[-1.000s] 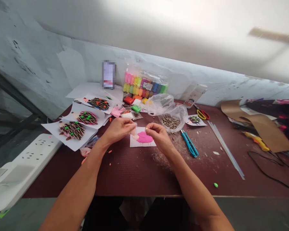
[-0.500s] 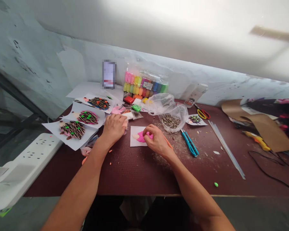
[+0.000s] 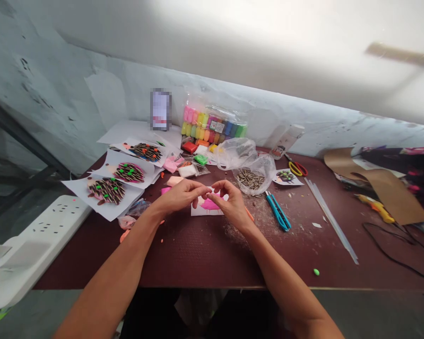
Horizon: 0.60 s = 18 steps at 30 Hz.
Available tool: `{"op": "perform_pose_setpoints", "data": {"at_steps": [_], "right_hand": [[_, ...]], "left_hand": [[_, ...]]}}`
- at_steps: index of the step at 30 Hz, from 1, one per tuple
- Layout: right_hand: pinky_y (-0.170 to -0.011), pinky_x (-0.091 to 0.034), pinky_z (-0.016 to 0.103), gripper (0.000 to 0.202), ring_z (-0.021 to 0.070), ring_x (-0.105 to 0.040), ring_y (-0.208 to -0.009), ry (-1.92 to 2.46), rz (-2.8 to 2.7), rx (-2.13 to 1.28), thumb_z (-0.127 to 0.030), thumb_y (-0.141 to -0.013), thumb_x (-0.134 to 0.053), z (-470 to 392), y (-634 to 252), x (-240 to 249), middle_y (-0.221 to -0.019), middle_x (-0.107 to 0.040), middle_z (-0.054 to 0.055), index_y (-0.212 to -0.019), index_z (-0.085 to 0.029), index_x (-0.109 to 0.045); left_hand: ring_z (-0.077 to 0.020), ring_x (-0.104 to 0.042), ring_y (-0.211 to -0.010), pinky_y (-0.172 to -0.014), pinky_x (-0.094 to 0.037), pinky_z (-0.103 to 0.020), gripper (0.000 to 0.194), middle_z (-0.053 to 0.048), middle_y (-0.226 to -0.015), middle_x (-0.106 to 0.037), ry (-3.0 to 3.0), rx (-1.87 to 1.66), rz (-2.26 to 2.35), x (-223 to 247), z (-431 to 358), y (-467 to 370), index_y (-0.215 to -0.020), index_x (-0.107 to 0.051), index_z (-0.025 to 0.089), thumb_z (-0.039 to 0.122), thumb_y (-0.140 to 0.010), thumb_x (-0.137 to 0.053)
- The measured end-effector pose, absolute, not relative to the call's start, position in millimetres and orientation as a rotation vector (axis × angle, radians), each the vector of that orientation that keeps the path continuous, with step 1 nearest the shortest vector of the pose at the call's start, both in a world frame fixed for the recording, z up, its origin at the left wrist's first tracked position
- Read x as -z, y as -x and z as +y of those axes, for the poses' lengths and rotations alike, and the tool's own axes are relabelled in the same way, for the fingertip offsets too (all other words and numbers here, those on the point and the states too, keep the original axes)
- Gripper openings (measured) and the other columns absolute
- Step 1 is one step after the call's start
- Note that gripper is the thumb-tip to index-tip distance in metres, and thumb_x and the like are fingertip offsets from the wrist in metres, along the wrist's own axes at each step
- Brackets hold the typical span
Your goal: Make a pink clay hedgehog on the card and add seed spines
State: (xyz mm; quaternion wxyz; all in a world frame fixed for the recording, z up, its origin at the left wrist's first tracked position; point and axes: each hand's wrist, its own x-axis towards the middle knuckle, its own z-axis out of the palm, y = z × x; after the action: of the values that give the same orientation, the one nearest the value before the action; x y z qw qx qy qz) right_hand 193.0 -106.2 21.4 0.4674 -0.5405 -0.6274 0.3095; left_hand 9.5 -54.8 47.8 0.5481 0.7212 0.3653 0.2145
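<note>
Over a white card (image 3: 198,211) bearing a flat pink clay shape (image 3: 210,204), my two hands meet at the fingertips. My left hand (image 3: 182,195) reaches in from the left with thumb and fingers pinched together. From the other side, my right hand (image 3: 231,201) is also closed in a pinch. Whatever lies between the fingertips is too small to make out. Just beyond my left hand is a pale pink clay block (image 3: 175,181). A clear plastic bag of sunflower seeds (image 3: 250,180) sits beyond my right hand.
Finished seed-covered hedgehog cards (image 3: 108,190) lie at left beside a white power strip (image 3: 38,240). A pack of coloured clay (image 3: 214,125) leans at the back. To the right are a teal box cutter (image 3: 278,212), scissors (image 3: 297,168), glue sticks (image 3: 332,221) and a yellow glue gun (image 3: 378,208).
My left hand has moved right, from the pink clay to my right hand's fingertips over the card. The pale pink block is now uncovered. My right hand has shifted only slightly.
</note>
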Motion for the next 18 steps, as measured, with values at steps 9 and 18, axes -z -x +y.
{"op": "perform_pose_setpoints", "data": {"at_steps": [9, 18], "right_hand": [[-0.059, -0.036, 0.026, 0.028, 0.0123, -0.045, -0.064, 1.297, -1.447, -0.94, -0.045, -0.079, -0.072, -102, -194, -16, -0.074, -0.057, -0.002, -0.08, -0.02, -0.059], [-0.071, -0.042, 0.029, 0.019, 0.0147, -0.054, -0.072, 1.299, -1.514, -0.803, -0.038, -0.087, -0.064, -107, -192, -23, -0.08, -0.069, 0.002, -0.085, -0.021, -0.073]], "left_hand": [[-0.0095, -0.055, -0.052, -0.05, -0.042, -0.021, 0.028, -0.003, -0.063, -0.067, -1.442, -0.634, 0.853, -45, -56, -9, -0.079, -0.073, 0.011, 0.038, -0.071, -0.077], [-0.0115, -0.063, -0.055, -0.05, -0.045, -0.022, 0.042, -0.005, -0.078, -0.071, -1.46, -0.601, 0.826, -35, -51, -7, -0.113, -0.066, 0.01, 0.036, -0.081, -0.068]]}}
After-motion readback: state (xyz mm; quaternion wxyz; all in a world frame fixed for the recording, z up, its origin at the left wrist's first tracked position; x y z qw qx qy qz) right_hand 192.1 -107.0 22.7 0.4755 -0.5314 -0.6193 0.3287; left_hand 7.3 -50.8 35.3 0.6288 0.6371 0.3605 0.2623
